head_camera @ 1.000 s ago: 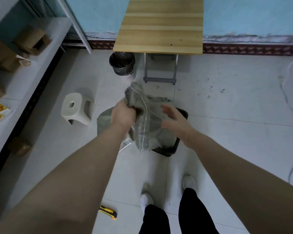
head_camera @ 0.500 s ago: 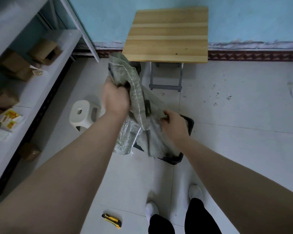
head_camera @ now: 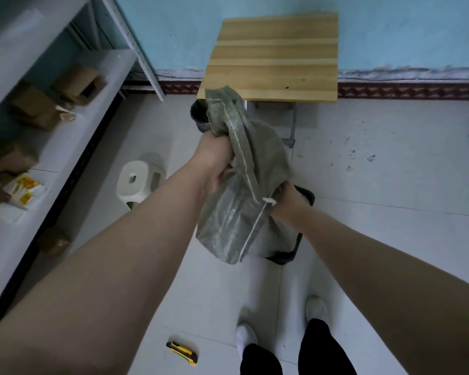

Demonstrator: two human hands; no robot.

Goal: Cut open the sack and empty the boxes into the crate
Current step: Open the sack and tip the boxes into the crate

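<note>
A grey-green woven sack [head_camera: 244, 190] with a white stitched seam hangs crumpled in the air above a black crate [head_camera: 302, 212] on the floor. My left hand [head_camera: 214, 161] is closed on a bunched upper part of the sack, with its top end sticking up past my fist. My right hand [head_camera: 286, 197] grips the sack's right side lower down, partly hidden behind the fabric. The sack covers most of the crate, so its inside and any boxes there are hidden. A yellow and black utility knife [head_camera: 182, 353] lies on the floor by my left foot.
A wooden folding table [head_camera: 276, 55] stands against the blue wall, with a black bin [head_camera: 199, 115] beside it. A white plastic stool [head_camera: 137, 181] sits to the left. Grey shelving [head_camera: 65, 131] on the left holds cardboard boxes [head_camera: 33, 108] and yellow packets. My feet [head_camera: 279, 323] stand on pale tiles.
My left hand lifted the bunched sack higher, then shifted right. My right hand went from open beside the sack to gripping its side. The sack now hangs more folded over the crate.
</note>
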